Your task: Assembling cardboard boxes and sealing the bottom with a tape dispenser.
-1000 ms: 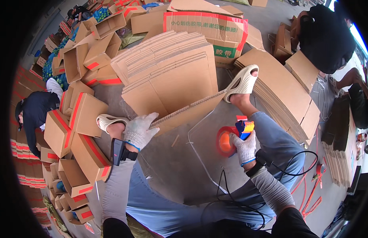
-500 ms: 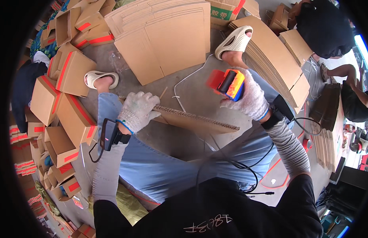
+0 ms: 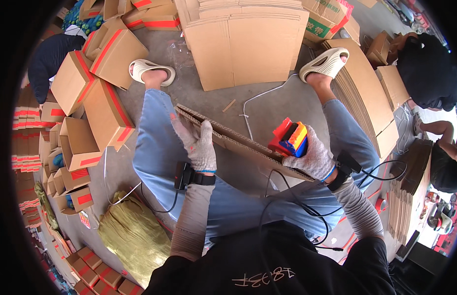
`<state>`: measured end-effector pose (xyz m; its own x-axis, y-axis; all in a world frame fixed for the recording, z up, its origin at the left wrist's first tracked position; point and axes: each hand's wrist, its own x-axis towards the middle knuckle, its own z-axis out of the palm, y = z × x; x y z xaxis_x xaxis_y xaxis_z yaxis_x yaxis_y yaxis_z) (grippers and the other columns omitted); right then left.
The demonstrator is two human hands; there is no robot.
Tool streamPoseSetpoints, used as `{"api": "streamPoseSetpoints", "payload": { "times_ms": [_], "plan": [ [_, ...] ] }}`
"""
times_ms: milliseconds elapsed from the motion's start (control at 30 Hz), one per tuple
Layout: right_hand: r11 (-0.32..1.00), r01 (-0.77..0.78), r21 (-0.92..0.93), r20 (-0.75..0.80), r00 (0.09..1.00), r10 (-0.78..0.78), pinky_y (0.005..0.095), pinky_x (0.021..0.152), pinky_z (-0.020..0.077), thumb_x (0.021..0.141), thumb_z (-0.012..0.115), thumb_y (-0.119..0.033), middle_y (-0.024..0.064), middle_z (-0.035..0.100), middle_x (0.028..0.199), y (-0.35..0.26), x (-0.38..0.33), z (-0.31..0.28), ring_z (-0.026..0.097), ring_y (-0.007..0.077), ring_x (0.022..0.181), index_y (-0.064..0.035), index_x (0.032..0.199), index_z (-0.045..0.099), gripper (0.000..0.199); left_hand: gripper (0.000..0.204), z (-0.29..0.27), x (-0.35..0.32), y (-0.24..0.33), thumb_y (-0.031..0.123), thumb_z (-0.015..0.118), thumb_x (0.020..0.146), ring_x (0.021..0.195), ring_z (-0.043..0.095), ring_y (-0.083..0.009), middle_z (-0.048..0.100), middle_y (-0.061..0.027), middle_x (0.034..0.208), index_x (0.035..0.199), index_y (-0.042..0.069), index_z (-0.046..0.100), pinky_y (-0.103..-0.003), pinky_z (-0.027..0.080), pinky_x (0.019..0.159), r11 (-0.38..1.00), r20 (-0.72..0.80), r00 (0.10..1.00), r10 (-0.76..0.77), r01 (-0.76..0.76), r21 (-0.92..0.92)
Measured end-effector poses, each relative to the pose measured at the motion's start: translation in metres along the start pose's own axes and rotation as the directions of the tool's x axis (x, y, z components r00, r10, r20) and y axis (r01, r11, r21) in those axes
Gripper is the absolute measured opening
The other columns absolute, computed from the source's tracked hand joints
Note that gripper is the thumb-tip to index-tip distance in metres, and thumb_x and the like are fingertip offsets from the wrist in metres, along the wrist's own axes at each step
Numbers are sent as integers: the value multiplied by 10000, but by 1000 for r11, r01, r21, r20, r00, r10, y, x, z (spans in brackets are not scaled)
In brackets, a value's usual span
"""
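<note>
A flattened cardboard box stands on edge between my knees, its corrugated top edge running from upper left to lower right. My left hand, in a whitish knit glove, is at its left end, with fingers stretched and thumb apart; the palm side faces the cardboard. My right hand, gloved too, grips a tape dispenser coloured blue, yellow and orange, with a red flap. This hand is right by the box's right end, and its lower fingers appear to touch the top edge. Part of the dispenser is hidden in my palm.
A stack of flat cardboard stands ahead, another at right. Red-taped cartons pile up at left. Black cables hang over my lap; a white strap lies on the floor. Other people are at the sides.
The cardboard has tilted and shifted right, its left end now higher. My left hand has loosened from a curled hold to stretched fingers. My right hand has lowered the dispenser to the cardboard's right end.
</note>
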<state>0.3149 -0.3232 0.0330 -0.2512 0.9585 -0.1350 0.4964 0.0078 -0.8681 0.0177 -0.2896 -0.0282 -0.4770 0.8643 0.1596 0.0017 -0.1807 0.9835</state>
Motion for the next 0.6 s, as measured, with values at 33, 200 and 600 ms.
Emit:
{"api": "streamPoseSetpoints", "payload": {
  "times_ms": [33, 200, 600],
  "plan": [
    [991, -41, -129, -59, 998, 34, 421, 907, 544, 647, 930, -419, 180, 656, 1175, -17, -2, -2, 671, 355, 1075, -67, 1360, 481, 913, 780, -3, -1, 7, 47, 573, 998, 1452, 327, -232, 265, -124, 1629, 1622, 72, 105, -330, 308, 1169, 993, 3, 996, -92, 92, -75],
    [890, 32, -454, -84, 993, -79, 415, 882, 558, 662, 903, -260, 188, 672, 1120, -52, -9, 16, 681, 369, 1051, -64, 1322, 490, 802, 681, -26, 14, 24, -6, 605, 838, 1222, 541, -184, 541, -90, 1378, 1490, 6, 407, -310, 465, 1010, 960, 78, 960, -270, 274, -49],
    [990, -138, -11, -684, 724, 93, 367, 896, 525, 702, 913, -351, 153, 650, 1085, -6, 84, 12, 654, 232, 993, 9, 1232, 465, 781, 555, 1, 92, 55, 90, 589, 859, 887, 698, -421, 705, -222, 1008, 1400, 56, 471, -534, 557, 765, 66, 449, 856, -255, -448, 892]
  ]
}}
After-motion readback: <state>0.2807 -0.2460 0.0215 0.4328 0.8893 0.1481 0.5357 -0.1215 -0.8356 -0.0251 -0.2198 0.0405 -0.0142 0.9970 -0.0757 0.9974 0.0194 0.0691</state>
